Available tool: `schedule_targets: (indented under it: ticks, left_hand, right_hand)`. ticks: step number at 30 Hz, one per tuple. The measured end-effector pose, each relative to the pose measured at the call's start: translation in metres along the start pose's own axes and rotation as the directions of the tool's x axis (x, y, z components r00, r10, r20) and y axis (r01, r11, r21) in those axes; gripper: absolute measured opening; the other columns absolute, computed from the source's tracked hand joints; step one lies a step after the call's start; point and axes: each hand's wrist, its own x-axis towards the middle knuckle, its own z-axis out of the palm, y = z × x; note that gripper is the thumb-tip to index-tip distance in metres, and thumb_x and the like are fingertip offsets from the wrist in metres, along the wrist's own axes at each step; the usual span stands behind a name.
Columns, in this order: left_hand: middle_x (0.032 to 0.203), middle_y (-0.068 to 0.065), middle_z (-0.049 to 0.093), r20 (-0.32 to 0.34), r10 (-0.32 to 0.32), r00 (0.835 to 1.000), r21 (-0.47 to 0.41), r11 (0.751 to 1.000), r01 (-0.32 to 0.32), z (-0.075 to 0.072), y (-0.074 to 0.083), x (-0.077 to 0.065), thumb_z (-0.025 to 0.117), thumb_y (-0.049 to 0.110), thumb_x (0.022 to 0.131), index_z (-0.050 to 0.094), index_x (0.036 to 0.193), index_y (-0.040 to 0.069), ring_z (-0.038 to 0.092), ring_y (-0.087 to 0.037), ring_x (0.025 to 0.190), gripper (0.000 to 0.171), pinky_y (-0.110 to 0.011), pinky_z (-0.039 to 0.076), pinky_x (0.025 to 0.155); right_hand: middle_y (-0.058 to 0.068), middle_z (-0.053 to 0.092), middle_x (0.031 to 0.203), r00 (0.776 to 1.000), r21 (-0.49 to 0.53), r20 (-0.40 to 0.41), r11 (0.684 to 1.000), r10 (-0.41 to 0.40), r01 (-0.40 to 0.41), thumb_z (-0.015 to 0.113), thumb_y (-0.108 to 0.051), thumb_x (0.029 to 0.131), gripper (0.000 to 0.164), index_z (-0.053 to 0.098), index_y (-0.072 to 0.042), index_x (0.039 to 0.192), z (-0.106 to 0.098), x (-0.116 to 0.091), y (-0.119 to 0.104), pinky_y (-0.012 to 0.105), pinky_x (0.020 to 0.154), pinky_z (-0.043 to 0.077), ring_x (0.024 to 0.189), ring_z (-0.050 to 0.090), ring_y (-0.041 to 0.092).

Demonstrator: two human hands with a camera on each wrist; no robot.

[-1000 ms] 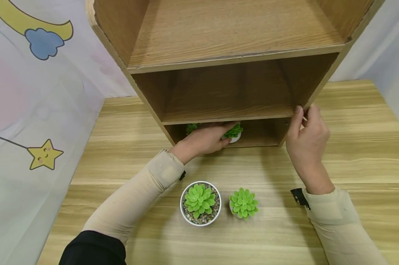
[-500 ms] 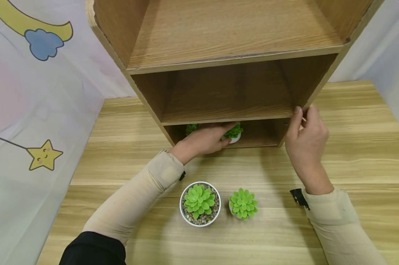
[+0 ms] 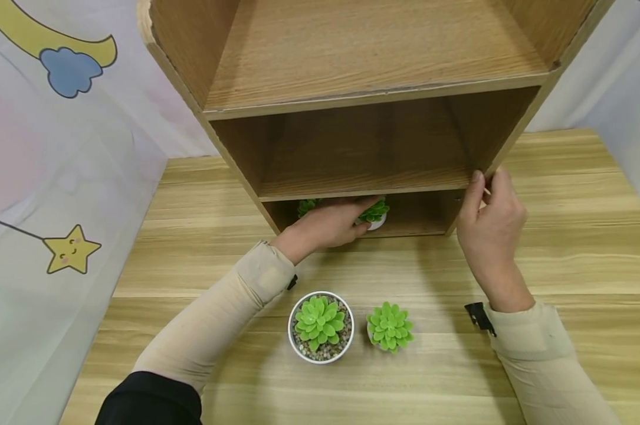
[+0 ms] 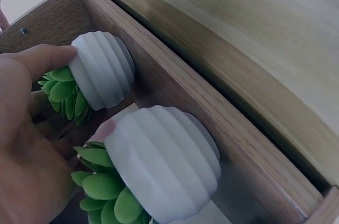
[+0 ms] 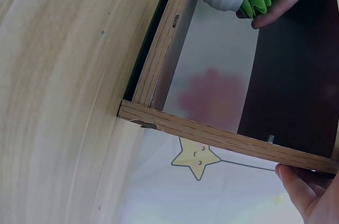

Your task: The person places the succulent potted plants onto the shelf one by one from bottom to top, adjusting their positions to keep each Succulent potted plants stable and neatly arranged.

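Observation:
My left hand (image 3: 332, 223) reaches into the wooden shelf unit's (image 3: 373, 193) lowest compartment. It holds a small potted succulent (image 3: 374, 212), with the thumb against the rim of its white ribbed pot (image 4: 106, 70) and the other fingers partly hidden behind the leaves. A second potted succulent (image 4: 167, 163) stands beside it, closer to the camera in the left wrist view; the head view shows only some of its leaves (image 3: 308, 206) past the hand. My right hand (image 3: 492, 224) grips the front edge of the unit's right side panel, thumb on the inner side.
On the table (image 3: 574, 248), in front of the unit, stand a larger succulent in a round white pot with pebbles (image 3: 322, 327) and a smaller succulent (image 3: 390, 327) to its right. A printed cloth (image 3: 86, 195) hangs on the left. Higher shelves overhang the left hand.

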Motion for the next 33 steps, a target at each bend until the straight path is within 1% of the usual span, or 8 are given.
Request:
schedule_targets:
  ticks: [7, 8, 12, 15, 20, 23, 28, 33]
  left_hand:
    - [0.101, -0.003, 0.054, 0.005, -0.014, 1.000, 0.026, 1.000, 0.014, -0.0002, 0.0003, 0.0010, 0.043, 0.036, 0.095, 0.006, 0.146, 0.039, 0.042, -0.010, 0.050, 0.063, -0.029, 0.038, 0.043]
    - [0.101, -0.004, 0.055, 0.007, -0.016, 1.000, 0.025, 1.000, 0.016, -0.0001, 0.0002, 0.0011, 0.043, 0.036, 0.095, 0.006, 0.145, 0.039, 0.042, -0.010, 0.050, 0.063, -0.029, 0.038, 0.043]
    - [0.114, -0.003, 0.052, 0.002, -0.020, 1.000, 0.027, 0.999, 0.020, 0.0003, -0.0004, 0.0011, 0.043, 0.037, 0.094, 0.007, 0.146, 0.038, 0.044, -0.011, 0.051, 0.063, -0.030, 0.039, 0.044]
    - [0.117, -0.003, 0.051, -0.002, -0.021, 1.000, 0.030, 0.999, 0.021, 0.0005, -0.0007, 0.0009, 0.043, 0.038, 0.094, 0.008, 0.146, 0.038, 0.045, -0.011, 0.052, 0.062, -0.031, 0.038, 0.044]
    - [0.104, -0.002, 0.055, -0.007, -0.013, 1.000, 0.032, 0.999, 0.013, 0.0005, -0.0009, 0.0005, 0.043, 0.038, 0.094, 0.009, 0.146, 0.036, 0.041, -0.011, 0.049, 0.062, -0.030, 0.035, 0.044]
    - [0.089, -0.001, 0.056, -0.002, -0.014, 1.000, 0.022, 1.000, 0.014, 0.0001, -0.0008, -0.0001, 0.043, 0.038, 0.094, 0.009, 0.146, 0.036, 0.039, -0.010, 0.047, 0.062, -0.030, 0.035, 0.043]
    - [0.069, -0.002, 0.050, -0.004, -0.004, 1.000, 0.015, 1.000, 0.004, -0.0005, -0.0006, -0.0007, 0.043, 0.038, 0.095, 0.009, 0.146, 0.036, 0.038, -0.010, 0.046, 0.062, -0.029, 0.033, 0.042]
    - [0.083, 0.000, 0.056, -0.004, -0.002, 1.000, 0.006, 1.000, 0.002, 0.0002, -0.0012, -0.0006, 0.043, 0.039, 0.094, 0.009, 0.146, 0.036, 0.041, -0.010, 0.047, 0.062, -0.030, 0.034, 0.043]
  right_hand:
    - [0.017, 0.058, 0.076, 1.000, -0.005, 0.000, 1.000, 0.001, -0.001, 0.045, -0.019, 0.095, 0.029, 0.057, 0.006, 0.089, 0.0001, 0.0001, -0.0009, 0.043, 0.068, 0.051, 0.080, 0.062, 0.032]
    - [0.017, 0.059, 0.076, 1.000, -0.006, 0.000, 1.000, 0.003, -0.003, 0.045, -0.019, 0.095, 0.029, 0.057, 0.006, 0.089, 0.0001, 0.0001, -0.0010, 0.043, 0.068, 0.051, 0.080, 0.062, 0.032]
    - [0.016, 0.060, 0.078, 1.000, -0.003, -0.001, 1.000, 0.008, -0.008, 0.045, -0.019, 0.095, 0.029, 0.058, 0.006, 0.091, 0.0000, 0.0001, -0.0009, 0.042, 0.069, 0.051, 0.081, 0.062, 0.030]
    - [0.016, 0.061, 0.080, 1.000, -0.003, -0.004, 1.000, 0.010, -0.010, 0.045, -0.019, 0.095, 0.029, 0.058, 0.006, 0.092, -0.0001, 0.0002, -0.0005, 0.041, 0.069, 0.051, 0.082, 0.063, 0.029]
    - [0.015, 0.061, 0.079, 1.000, -0.002, -0.005, 1.000, 0.016, -0.016, 0.046, -0.020, 0.095, 0.029, 0.058, 0.006, 0.091, 0.0002, 0.0003, -0.0004, 0.039, 0.070, 0.051, 0.083, 0.063, 0.027]
    - [0.015, 0.061, 0.079, 1.000, -0.004, -0.005, 1.000, 0.019, -0.019, 0.046, -0.020, 0.095, 0.029, 0.058, 0.006, 0.091, 0.0002, 0.0003, -0.0006, 0.039, 0.070, 0.051, 0.083, 0.062, 0.027]
    - [0.015, 0.059, 0.077, 1.000, -0.013, -0.008, 1.000, 0.020, -0.020, 0.046, -0.020, 0.095, 0.029, 0.057, 0.006, 0.089, -0.0003, 0.0004, -0.0009, 0.039, 0.070, 0.051, 0.082, 0.062, 0.028]
    - [0.015, 0.060, 0.077, 1.000, -0.014, -0.008, 1.000, 0.015, -0.016, 0.046, -0.020, 0.094, 0.029, 0.057, 0.006, 0.089, -0.0002, 0.0001, -0.0009, 0.039, 0.069, 0.051, 0.082, 0.063, 0.028]
